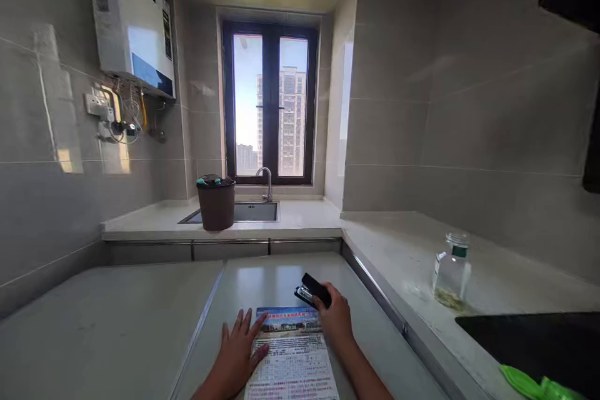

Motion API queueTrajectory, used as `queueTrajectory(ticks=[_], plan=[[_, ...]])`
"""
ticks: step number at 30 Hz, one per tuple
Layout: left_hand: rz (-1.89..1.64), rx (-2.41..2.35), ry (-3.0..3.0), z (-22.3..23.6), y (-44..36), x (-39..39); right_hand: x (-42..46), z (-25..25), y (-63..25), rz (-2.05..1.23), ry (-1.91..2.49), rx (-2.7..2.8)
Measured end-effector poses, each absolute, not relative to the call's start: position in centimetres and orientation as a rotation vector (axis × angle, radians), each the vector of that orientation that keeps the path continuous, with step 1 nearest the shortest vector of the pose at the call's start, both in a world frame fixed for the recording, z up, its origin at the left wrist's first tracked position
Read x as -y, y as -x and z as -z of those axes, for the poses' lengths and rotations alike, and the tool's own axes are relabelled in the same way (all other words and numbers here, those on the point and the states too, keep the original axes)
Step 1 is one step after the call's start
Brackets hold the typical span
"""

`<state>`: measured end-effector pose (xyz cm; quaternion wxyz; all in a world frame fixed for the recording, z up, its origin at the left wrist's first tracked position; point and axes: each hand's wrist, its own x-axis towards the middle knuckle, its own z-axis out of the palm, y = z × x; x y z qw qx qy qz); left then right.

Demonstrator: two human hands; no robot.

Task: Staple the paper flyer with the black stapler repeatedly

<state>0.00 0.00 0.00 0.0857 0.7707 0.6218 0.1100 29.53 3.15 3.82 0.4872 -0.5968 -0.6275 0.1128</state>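
Observation:
A printed sheet (290,356) with a blue picture banner along its top lies flat on the pale tabletop (253,281). My left hand (237,350) rests on the sheet's left edge, palm down with fingers spread. In my right hand (337,319) is a black stapler (315,290), held by its rear end at the sheet's top right corner. The stapler's jaw faces left and looks apart, with a metal part showing between top and base. I cannot tell whether paper sits between its jaws.
A brown bucket (216,205) stands at the sink (255,211) below the window. On the right counter are a glass jar (452,275), a black hob-like panel (529,344) and a bright green item (534,382). A water heater (135,25) hangs on the left wall.

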Motion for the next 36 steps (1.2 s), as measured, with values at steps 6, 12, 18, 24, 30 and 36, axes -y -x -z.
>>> queueTrajectory(ticks=[6,12,18,24,30,36], plan=[[-0.384,-1.796,-2.315,-0.7,0.5,0.6,-4.5,-2.8,-31.3,-0.176,1.613,1.497],[-0.613,-1.737,-2.245,-1.3,0.6,1.0,-5.1,-1.9,-30.9,-0.198,1.597,1.589],[-0.768,-1.663,-2.166,-1.9,0.5,1.3,-5.2,-1.5,-30.7,-0.226,1.621,1.616],[-0.748,-1.688,-2.215,-1.9,0.4,1.0,-5.1,-1.6,-30.5,-0.101,1.555,1.772],[-0.682,-1.713,-2.249,-1.9,0.1,1.1,-5.0,-2.1,-29.5,-0.017,1.511,1.936],[-0.580,-1.619,-2.281,-2.5,0.1,1.8,-4.8,-2.1,-29.8,-0.055,1.494,1.948]])
